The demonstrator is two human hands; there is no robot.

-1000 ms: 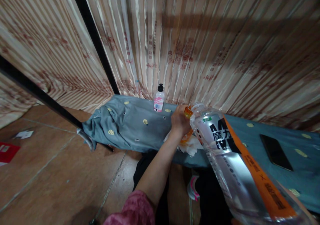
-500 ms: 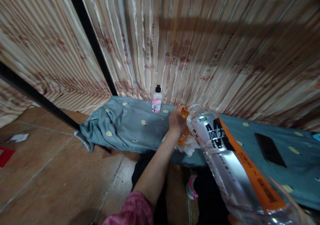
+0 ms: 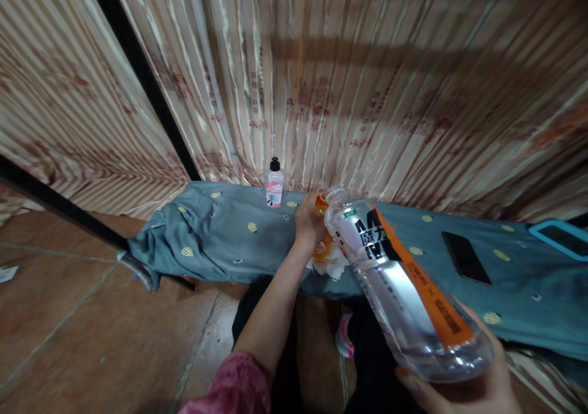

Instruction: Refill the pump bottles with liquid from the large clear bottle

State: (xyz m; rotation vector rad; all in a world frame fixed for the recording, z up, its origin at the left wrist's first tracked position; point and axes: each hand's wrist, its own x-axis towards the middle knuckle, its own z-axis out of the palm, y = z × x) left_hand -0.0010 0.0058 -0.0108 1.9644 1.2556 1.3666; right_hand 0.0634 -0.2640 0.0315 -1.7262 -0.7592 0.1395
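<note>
Drink bottle tilted toward orange bottle

Across the room, the person's right hand cups the clear drink bottle's base, its neck at the orange bottle's top; whether they touch, I can't tell. The left hand is wrapped around the orange bottle, by white tissue on the cloth-covered table. A black-capped squeeze bottle stands near the curtain; a dark phone lies to the right.
</note>
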